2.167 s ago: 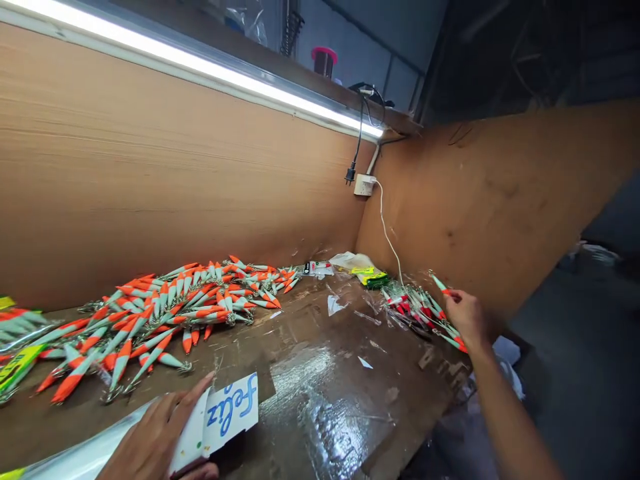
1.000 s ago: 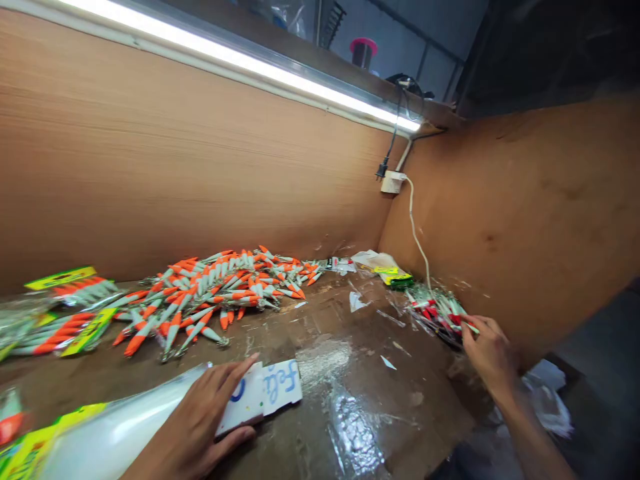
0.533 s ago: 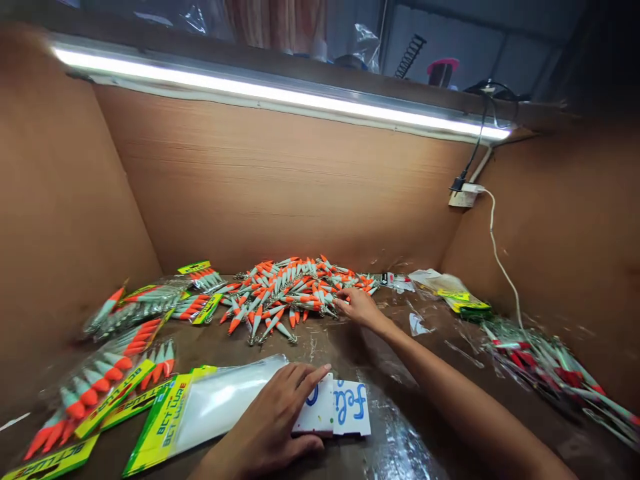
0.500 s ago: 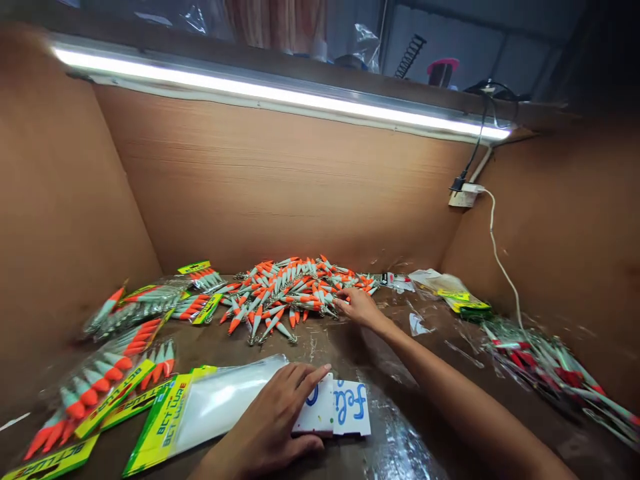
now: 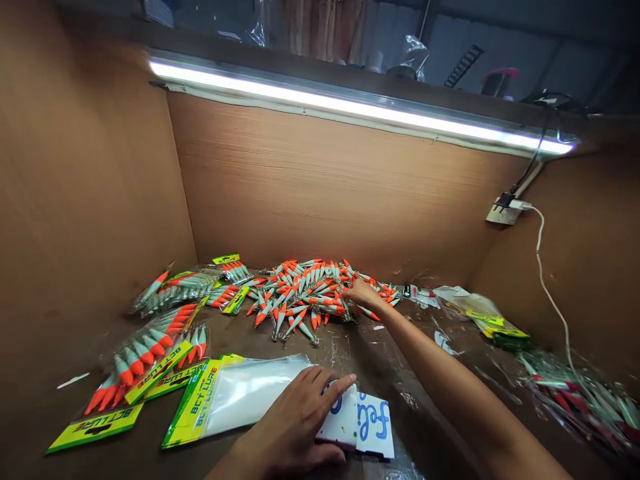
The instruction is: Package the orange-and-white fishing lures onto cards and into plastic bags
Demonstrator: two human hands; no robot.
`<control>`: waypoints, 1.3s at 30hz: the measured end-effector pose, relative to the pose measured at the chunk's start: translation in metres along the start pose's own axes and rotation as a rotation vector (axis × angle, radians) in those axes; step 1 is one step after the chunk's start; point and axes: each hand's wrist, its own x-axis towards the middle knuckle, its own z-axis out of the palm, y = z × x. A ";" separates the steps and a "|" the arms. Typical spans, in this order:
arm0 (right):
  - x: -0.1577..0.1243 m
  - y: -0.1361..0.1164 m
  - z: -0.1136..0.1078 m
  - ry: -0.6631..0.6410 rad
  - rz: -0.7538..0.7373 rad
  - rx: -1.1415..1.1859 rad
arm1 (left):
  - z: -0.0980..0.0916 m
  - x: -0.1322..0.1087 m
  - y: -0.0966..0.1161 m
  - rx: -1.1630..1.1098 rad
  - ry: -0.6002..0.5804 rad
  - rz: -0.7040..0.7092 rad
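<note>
My left hand point(image 5: 305, 413) lies over a white box with blue handwriting point(image 5: 374, 427), its fingers stretched out across the top and its thumb apart along the near edge. Just left of it are clear packets with yellow-green header cards point(image 5: 193, 403). At the back of the table is a heap of orange and pale fishing lures point(image 5: 300, 293) with wire hooks at their ends. My right hand point(image 5: 361, 293) reaches into the right part of this heap. Its fingers are bent together on a lure there; the fingertips are partly hidden among the lures.
Filled lure packets point(image 5: 150, 353) lie along the left side. To the right are more packets with yellow cards point(image 5: 493, 320) and a bundle of red and pale lures point(image 5: 585, 400). A white cable point(image 5: 545, 267) hangs from the socket on the back wall, below a lit tube lamp point(image 5: 360, 107).
The view has swung left, so everything sits farther right in the picture. My right hand has moved slightly deeper into the lure heap. My left hand stays on the white box.
</note>
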 end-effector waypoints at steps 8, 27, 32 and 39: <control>-0.011 0.016 -0.024 -0.222 0.066 0.133 | 0.000 0.000 0.002 -0.016 0.010 0.026; -0.158 0.068 -0.023 -0.543 -0.078 0.705 | 0.001 0.008 0.002 -0.137 0.162 -0.041; -0.180 0.046 -0.011 -0.651 -0.123 0.844 | 0.012 0.018 0.008 -0.268 0.262 -0.133; -0.196 0.024 -0.002 -0.708 -0.153 0.903 | 0.017 0.024 0.016 -0.334 0.319 -0.020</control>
